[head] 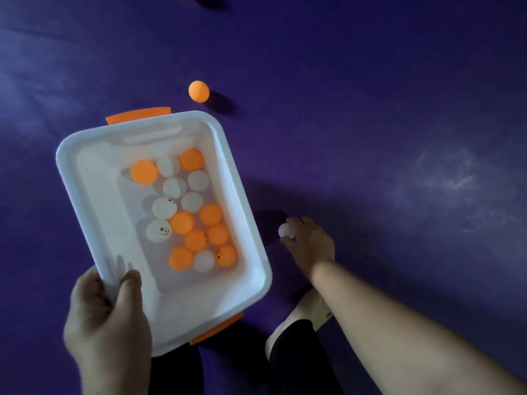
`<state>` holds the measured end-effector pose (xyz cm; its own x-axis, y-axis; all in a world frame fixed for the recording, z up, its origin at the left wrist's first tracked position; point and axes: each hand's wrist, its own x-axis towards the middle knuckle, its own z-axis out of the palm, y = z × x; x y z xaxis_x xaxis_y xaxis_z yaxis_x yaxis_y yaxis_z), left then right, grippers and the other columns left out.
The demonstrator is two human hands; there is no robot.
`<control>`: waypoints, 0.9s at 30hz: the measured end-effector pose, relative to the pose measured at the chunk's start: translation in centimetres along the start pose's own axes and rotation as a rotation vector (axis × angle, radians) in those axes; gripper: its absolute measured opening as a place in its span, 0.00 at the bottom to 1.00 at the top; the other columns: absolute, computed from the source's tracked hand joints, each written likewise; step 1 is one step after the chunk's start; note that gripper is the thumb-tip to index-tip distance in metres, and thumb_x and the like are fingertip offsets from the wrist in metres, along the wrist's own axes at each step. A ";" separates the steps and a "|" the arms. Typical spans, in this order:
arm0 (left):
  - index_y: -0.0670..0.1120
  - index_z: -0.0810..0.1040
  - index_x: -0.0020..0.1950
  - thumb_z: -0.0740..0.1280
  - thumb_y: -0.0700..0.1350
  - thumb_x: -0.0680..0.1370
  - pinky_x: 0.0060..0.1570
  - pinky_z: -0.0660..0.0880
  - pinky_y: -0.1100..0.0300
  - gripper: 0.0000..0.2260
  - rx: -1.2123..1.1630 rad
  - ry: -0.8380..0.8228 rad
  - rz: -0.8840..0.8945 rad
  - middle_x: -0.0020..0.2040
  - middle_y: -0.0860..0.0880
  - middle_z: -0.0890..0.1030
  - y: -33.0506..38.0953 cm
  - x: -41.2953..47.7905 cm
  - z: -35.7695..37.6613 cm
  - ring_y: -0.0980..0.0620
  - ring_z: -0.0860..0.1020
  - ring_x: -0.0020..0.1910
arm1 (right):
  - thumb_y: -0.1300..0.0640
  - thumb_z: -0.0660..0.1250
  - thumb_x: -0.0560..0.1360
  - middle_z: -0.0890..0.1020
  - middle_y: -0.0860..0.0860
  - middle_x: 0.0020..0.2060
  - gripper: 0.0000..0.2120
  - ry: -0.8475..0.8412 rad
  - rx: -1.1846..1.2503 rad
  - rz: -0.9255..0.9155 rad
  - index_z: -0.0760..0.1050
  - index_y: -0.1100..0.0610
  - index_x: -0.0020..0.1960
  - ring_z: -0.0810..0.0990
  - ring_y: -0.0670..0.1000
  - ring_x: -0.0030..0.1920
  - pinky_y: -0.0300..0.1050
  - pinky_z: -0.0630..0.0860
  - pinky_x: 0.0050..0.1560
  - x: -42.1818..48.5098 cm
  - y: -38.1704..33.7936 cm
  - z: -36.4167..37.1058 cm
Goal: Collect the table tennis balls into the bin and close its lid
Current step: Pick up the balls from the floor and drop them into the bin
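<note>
Left hand (105,317) grips the bin (71,155) at its near left corner. The thumb is curled over the rim, and the fingers show dimly through the wall beneath. Purple floor (370,109) fills the view around everything. The white bin is open-topped, with an orange latch (138,115) at its far end and another (216,329) at its near end. The right forearm reaches from the lower right corner of the view toward the floor just right of the bin. A white shoe (302,317) and dark trouser legs stand below the bin's near end.

The right hand (310,243) has its fingers curled round a white ball (286,231), pinching it at the fingertips, low over the floor beside the bin's right wall. Whether the ball touches the floor cannot be told. Orange and white balls (182,222) lie clustered in the bin, mostly along its right side. One orange ball (199,91) rests on the floor just beyond the bin's far right corner.
</note>
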<state>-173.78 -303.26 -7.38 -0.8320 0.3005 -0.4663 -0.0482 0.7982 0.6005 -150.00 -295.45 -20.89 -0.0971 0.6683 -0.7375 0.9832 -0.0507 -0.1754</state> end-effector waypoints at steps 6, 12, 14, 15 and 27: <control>0.54 0.77 0.51 0.67 0.43 0.75 0.47 0.73 0.55 0.07 -0.021 0.038 -0.090 0.40 0.54 0.78 0.3 1.8 -1.2 0.52 0.76 0.40 | 0.47 0.64 0.75 0.79 0.53 0.52 0.15 0.163 0.208 0.122 0.73 0.54 0.59 0.77 0.56 0.53 0.43 0.65 0.42 -0.1 -2.6 -2.2; 0.56 0.72 0.47 0.65 0.43 0.76 0.44 0.70 0.53 0.07 -0.002 0.002 -0.158 0.36 0.54 0.73 3.7 2.7 -3.2 0.53 0.72 0.36 | 0.50 0.68 0.74 0.80 0.49 0.54 0.17 0.376 0.529 -0.029 0.73 0.54 0.61 0.78 0.50 0.52 0.45 0.75 0.51 -2.9 -10.9 -8.4; 0.54 0.73 0.49 0.65 0.43 0.77 0.43 0.70 0.53 0.06 0.012 -0.016 -0.184 0.37 0.53 0.74 5.3 3.1 -4.2 0.50 0.73 0.38 | 0.48 0.68 0.72 0.80 0.48 0.55 0.20 0.377 0.591 -0.118 0.73 0.53 0.61 0.78 0.48 0.53 0.45 0.76 0.53 -4.2 -14.6 -10.6; 0.53 0.74 0.50 0.65 0.43 0.77 0.44 0.71 0.52 0.05 0.014 -0.030 -0.195 0.38 0.53 0.75 6.1 3.4 -4.7 0.48 0.74 0.39 | 0.45 0.68 0.71 0.80 0.48 0.55 0.21 0.359 0.618 -0.161 0.73 0.52 0.61 0.78 0.48 0.53 0.44 0.76 0.53 -4.9 -16.5 -11.5; 0.55 0.72 0.46 0.63 0.45 0.77 0.33 0.69 0.55 0.04 -0.058 -0.086 -0.177 0.37 0.46 0.76 14.1 9.8 -12.0 0.51 0.75 0.35 | 0.48 0.60 0.72 0.74 0.38 0.48 0.11 0.526 0.625 -0.263 0.73 0.46 0.53 0.76 0.43 0.46 0.34 0.73 0.45 -4.5 -29.6 -18.7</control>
<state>-189.25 -295.30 4.32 -0.7575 0.2034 -0.6203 -0.2235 0.8119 0.5392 -175.78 -283.10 -0.15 -0.0739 0.9651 -0.2512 0.6583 -0.1420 -0.7393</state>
